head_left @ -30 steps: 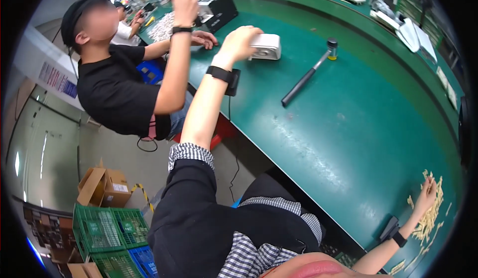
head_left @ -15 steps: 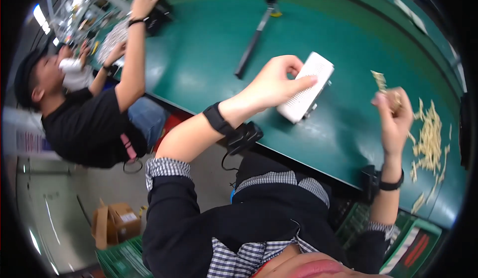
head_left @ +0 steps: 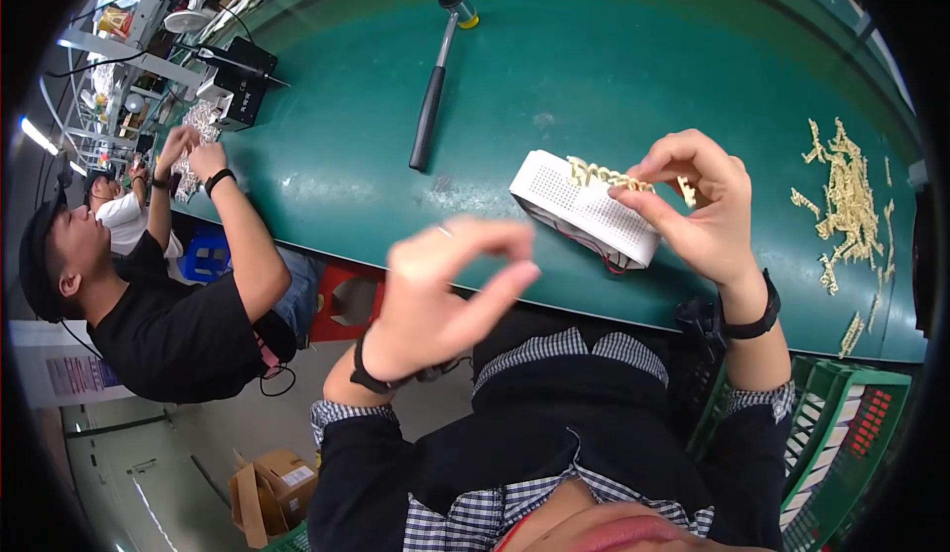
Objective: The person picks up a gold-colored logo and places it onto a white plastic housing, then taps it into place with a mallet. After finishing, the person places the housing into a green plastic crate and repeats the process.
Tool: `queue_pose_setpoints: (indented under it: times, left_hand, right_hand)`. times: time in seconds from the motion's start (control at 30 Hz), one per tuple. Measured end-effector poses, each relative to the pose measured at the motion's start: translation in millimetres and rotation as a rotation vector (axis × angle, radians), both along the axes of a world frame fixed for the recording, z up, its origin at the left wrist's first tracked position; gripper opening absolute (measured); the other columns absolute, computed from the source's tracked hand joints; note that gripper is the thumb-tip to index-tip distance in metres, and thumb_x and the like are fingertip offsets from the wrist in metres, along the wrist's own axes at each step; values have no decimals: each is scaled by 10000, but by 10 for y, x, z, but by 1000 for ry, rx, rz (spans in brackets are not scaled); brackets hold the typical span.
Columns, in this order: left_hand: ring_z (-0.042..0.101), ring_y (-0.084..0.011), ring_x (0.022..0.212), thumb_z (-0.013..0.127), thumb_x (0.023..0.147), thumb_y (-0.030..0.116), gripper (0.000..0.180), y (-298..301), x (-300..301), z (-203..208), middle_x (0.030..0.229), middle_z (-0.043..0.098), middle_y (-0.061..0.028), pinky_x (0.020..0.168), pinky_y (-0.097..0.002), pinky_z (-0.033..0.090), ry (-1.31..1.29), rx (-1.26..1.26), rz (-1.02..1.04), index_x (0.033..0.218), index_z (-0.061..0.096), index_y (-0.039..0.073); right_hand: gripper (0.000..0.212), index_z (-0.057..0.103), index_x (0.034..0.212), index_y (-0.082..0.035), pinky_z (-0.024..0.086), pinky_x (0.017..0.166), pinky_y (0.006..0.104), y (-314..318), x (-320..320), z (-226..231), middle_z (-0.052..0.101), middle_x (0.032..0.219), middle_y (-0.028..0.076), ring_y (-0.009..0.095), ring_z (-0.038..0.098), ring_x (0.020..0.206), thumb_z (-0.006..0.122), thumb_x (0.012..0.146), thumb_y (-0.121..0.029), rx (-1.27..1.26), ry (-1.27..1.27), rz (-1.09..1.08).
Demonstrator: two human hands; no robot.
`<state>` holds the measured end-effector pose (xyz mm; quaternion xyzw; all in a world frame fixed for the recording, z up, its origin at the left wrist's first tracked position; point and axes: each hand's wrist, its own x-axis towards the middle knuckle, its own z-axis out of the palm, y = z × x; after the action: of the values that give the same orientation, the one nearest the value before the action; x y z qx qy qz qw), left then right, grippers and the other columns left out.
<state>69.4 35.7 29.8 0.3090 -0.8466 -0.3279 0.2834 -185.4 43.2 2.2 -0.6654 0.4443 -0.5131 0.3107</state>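
Observation:
A white perforated plastic housing (head_left: 584, 199) rests on the green bench in front of me, with some wiring showing along its near side. My right hand (head_left: 705, 206) is at its right end, thumb and fingers pinching a cream-coloured strip of small linked pieces (head_left: 591, 173). The strip lies across the top of the housing, and one end sticks out behind the fingers. To the left of the housing and apart from it, my left hand (head_left: 445, 295) is raised and slightly blurred. Its thumb and forefinger are apart, with nothing between them.
A mallet (head_left: 432, 107) with a black handle lies farther back. More cream strips (head_left: 848, 201) are heaped at the right. A green crate (head_left: 851, 443) with white pieces stands below the bench's right edge. At the left, a co-worker (head_left: 168, 295) sits near a black box-shaped device (head_left: 247, 82).
My left hand has let go of the housing, which now rests turned on the bench. My right hand has brought the cream strip left onto it. The view has shifted.

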Motion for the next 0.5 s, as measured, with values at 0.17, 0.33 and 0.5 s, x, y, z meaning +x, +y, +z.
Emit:
queue_pose_setpoints:
  times: [0.17, 0.33, 0.5]
  left_hand:
    - [637, -199, 828, 664, 768, -4, 315, -313, -336, 64, 889, 656, -112, 722, -290, 504, 224, -129, -25, 1082, 643, -12]
    - [617, -190, 780, 685, 735, -26, 240, -464, -482, -24, 848, 645, -76, 647, -281, 494, 102, -95, -258, 968, 703, 29]
    - [590, -197, 761, 715, 689, -12, 259, -631, -509, -197, 852, 639, -47, 611, -291, 478, 85, -283, -397, 938, 720, 61]
  right_hand:
    - [242, 596, 825, -20, 409, 546, 233, 16, 18, 26, 653, 763, 83, 146, 542, 647, 778, 669, -44, -346, 248, 31]
    - [397, 623, 875, -21, 395, 570, 267, 56, -118, 128, 666, 836, 82, 179, 546, 664, 832, 596, -211, -286, 277, 46]
    - [540, 637, 935, -15, 401, 637, 303, 86, -348, -95, 669, 886, 81, 211, 549, 699, 840, 535, -315, -118, 441, 167]
